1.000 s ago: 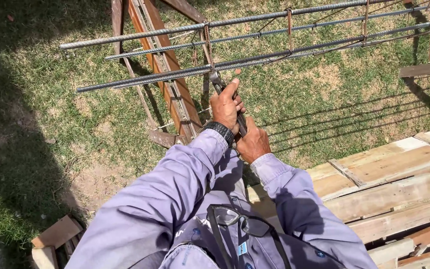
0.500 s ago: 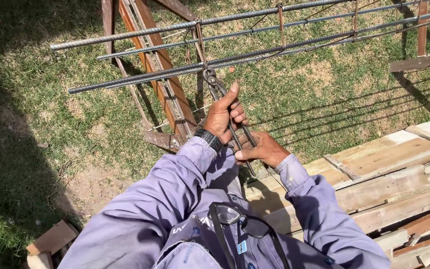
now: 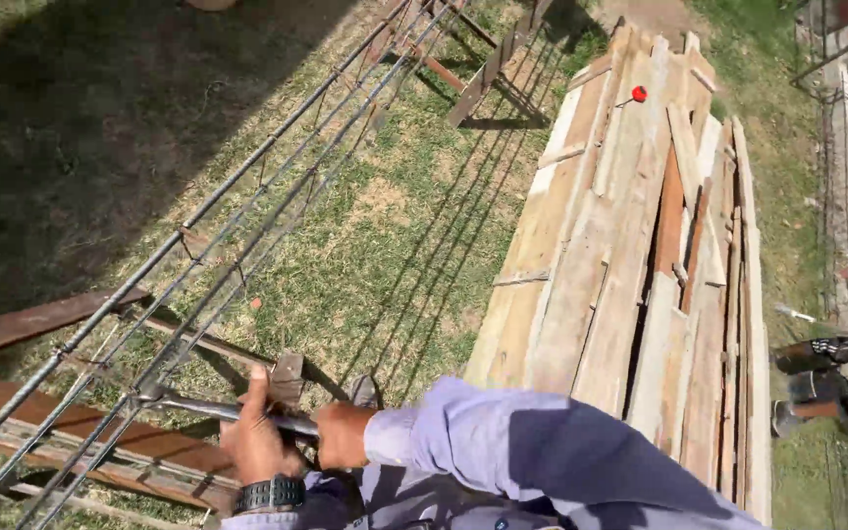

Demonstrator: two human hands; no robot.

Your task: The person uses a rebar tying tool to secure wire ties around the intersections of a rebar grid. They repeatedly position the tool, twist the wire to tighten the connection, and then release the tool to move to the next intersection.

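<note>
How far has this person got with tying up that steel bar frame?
Done: several stirrups already sit on the long rebar cage. In hand: the left hand and right hand grip the pincers, whose head meets the bars near the trestle. Left: I cannot tell which joints remain untied.

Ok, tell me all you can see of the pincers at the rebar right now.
The pincers look like dull grey metal, with long slim handles lying almost level, head pointing left. The head meets the rebar cage at a crossing of bars. Both hands close on the handles: the left hand nearer the head, the right hand behind it. Whether the head bites wire is too small to tell.
</note>
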